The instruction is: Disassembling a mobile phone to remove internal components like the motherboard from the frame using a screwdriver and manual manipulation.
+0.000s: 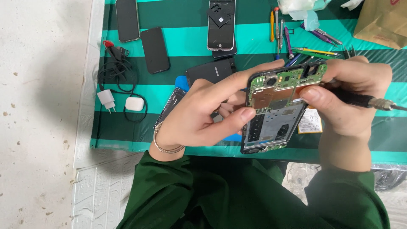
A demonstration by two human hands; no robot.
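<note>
The left hand (199, 114) clamps its fingers around the opened phone (275, 112), tilting it above the striped mat (127, 140) so the right hand (347, 101), fingers gripping a screwdriver (369, 101), reaches its circuit board.

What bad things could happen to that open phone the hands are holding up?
The opened phone is held in the air, pinched by the left hand, so it might slip and drop. The screwdriver in the right hand could possibly slide and scratch the green circuit board.
</note>
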